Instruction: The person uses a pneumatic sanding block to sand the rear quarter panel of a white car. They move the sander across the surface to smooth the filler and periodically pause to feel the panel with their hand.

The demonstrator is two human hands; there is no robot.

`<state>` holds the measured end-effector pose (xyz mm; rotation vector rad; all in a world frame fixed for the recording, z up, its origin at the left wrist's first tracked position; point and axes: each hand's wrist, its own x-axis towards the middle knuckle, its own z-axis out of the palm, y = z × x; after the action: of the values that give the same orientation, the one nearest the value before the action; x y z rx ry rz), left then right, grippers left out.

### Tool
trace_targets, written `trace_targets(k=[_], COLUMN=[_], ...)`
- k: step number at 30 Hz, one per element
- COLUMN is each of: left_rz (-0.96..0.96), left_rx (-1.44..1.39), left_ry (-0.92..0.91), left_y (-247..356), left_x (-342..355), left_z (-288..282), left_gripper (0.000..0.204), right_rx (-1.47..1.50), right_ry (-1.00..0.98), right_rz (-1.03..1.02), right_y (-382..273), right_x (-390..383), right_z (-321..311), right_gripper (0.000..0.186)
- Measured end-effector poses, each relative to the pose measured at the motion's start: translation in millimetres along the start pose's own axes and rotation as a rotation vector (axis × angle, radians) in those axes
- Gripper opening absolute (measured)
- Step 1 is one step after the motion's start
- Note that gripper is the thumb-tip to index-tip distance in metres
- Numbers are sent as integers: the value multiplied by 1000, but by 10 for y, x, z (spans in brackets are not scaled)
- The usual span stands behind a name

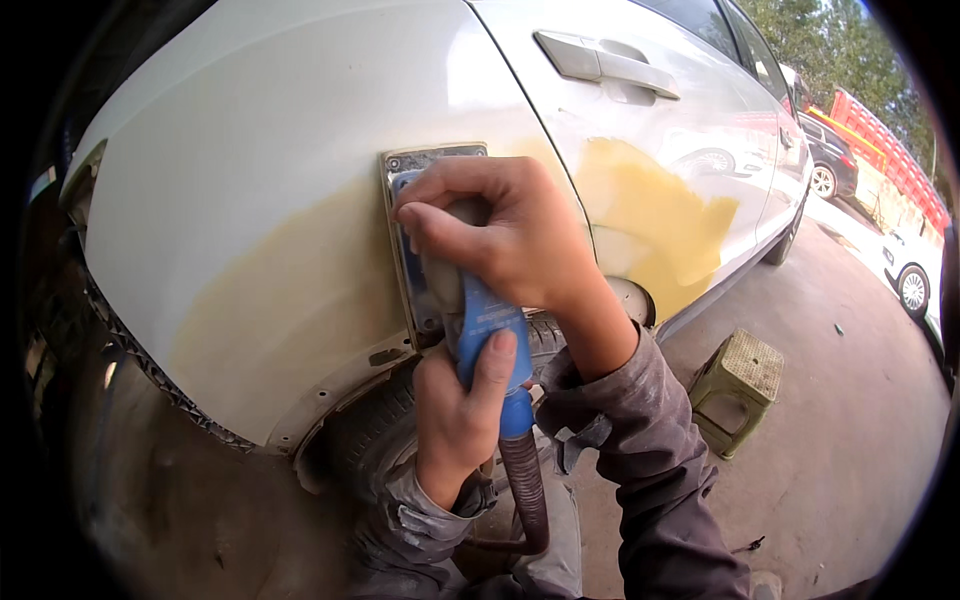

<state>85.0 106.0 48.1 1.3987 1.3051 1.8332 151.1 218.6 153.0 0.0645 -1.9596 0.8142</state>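
A blue power sander point(492, 318) with a long rectangular pad stands nearly upright against the car's pale rear side panel point(250, 150). My right hand point(505, 235) is curled over its upper body, thumb and fingers bent around the top. Lower down, my left hand point(460, 410) wraps the handle end, thumb lying along the blue casing. From that end a dark ribbed hose point(525, 480) hangs and bends below. Yellowish filler point(270, 270) spreads over the panel beside the pad. Another yellow patch point(650, 215) covers the lower rear door.
Below the panel is the wheel arch with its tire point(375, 430). A green plastic step stool point(738, 390) stands on the concrete floor to the right. Farther off are a dark car point(830, 160), a white car point(912, 275) and a red truck bed point(890, 140).
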Motion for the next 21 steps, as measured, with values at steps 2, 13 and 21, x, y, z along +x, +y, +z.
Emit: trace_targets(k=[2,13,21], left_rz=[44,111,11], left_rx=[141,263,-216], left_ry=[-56,-64,450], left_y=[-145,-158,-2], left_x=[201,294,-458], left_z=[364,614,-338], left_gripper=[54,55,59], right_rx=[83,64,46], right_ry=[91,202,-88], right_rz=[8,-21,-310], right_y=[231,339,-214], right_x=[-189,-371,226], right_z=[-428,-760,879], right_gripper=[16,16,9])
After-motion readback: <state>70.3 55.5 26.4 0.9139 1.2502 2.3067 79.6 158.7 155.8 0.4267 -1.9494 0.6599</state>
